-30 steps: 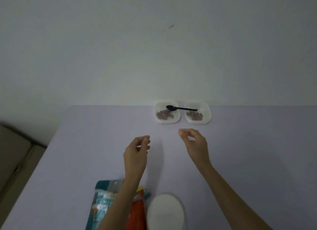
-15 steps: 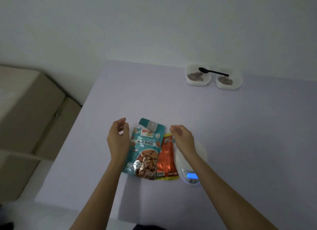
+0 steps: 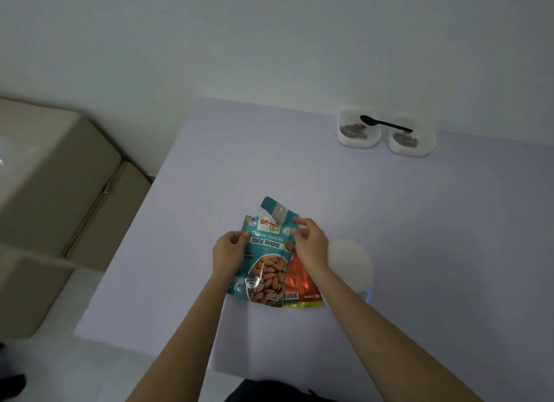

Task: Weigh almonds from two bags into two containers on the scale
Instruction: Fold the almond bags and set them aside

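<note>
— While your left hand (image 3: 229,253) grips the teal almond bag (image 3: 265,260) at its left edge, what is your right hand (image 3: 310,246) doing?
— It pinches the same bag's top right corner. Your orange bag (image 3: 299,284) lies beneath, the scale (image 3: 352,263) just right; both containers (image 3: 358,132) sit far back, a black spoon (image 3: 385,124) across them.

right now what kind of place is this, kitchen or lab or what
Probably a plain room at home, not a fitted kitchen: a bare lilac table against a blank white wall, with a beige sofa beside it.
</note>
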